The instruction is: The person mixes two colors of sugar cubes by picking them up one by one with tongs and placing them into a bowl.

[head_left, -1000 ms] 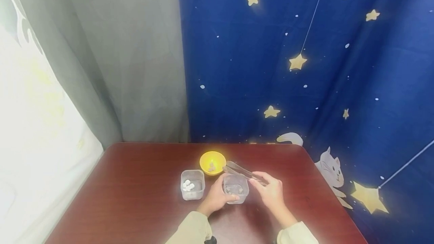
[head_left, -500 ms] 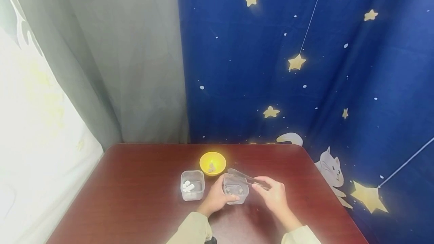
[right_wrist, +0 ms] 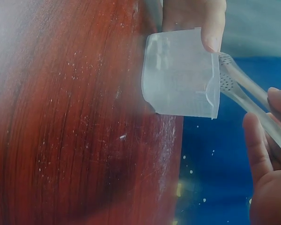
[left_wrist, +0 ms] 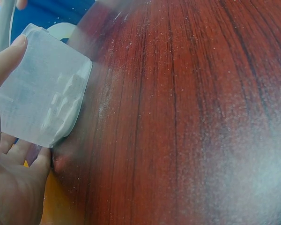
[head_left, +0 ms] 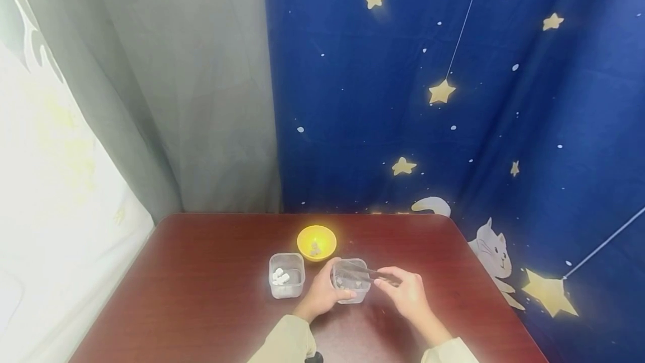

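Note:
My left hand point(head_left: 321, 291) grips a clear plastic container point(head_left: 356, 297) around its side, thumb along the near wall. A few small greyish pieces point(head_left: 358, 284) lie inside it. My right hand point(head_left: 410, 294) holds metal tongs point(right_wrist: 260, 112) between thumb and fingers. Their perforated tips, set apart, are right at the container's opening in the right wrist view. From the left wrist, the frosted wall of the container point(left_wrist: 42, 89) hides what lies within. Behind it, a yellow bowl point(head_left: 325, 234) holds several pinkish-grey pieces point(head_left: 315, 250).
Left of my left hand stands a second clear container point(head_left: 287, 292) with several white pieces point(head_left: 280, 278). All of this is on a dark red wooden table point(head_left: 211, 273). A grey curtain point(head_left: 216, 99) and a blue star-patterned curtain point(head_left: 353, 99) hang beyond its far edge.
The tongs have moved from beside the yellow bowl down to the container's opening, my right hand shifting slightly down with them. My left hand and the container have stayed in place.

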The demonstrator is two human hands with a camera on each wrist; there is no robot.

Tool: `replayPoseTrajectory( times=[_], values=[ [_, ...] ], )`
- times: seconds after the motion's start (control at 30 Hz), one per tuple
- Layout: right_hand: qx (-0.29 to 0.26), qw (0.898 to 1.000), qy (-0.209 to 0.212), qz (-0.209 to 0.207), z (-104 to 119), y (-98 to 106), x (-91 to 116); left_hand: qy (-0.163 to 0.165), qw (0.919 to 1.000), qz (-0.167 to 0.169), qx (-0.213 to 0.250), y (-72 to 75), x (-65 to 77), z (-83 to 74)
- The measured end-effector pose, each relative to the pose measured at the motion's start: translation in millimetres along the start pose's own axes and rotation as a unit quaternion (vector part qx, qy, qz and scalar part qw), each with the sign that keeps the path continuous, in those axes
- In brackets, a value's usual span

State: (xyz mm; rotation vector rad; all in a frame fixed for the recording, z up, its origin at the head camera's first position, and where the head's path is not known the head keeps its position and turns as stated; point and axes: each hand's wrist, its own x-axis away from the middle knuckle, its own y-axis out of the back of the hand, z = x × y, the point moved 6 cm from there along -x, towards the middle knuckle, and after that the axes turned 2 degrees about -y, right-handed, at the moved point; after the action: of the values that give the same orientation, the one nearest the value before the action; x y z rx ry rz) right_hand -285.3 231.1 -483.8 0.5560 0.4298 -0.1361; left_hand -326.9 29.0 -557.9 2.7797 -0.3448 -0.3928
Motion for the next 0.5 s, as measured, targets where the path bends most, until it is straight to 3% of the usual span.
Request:
replayPoseTrajectory(
  times=[0.27,0.5],
  values=[
    [0.033,0.999,-0.014,0.021,-2,-8,-2,0.012,0.9998,0.002,-0.016,0.3,-0.1,2.3],
    [0.062,0.997,-0.032,0.035,-4,-14,-5,0.0,0.9999,0.007,-0.013,0.8,-0.2,2.1]
  ],
)
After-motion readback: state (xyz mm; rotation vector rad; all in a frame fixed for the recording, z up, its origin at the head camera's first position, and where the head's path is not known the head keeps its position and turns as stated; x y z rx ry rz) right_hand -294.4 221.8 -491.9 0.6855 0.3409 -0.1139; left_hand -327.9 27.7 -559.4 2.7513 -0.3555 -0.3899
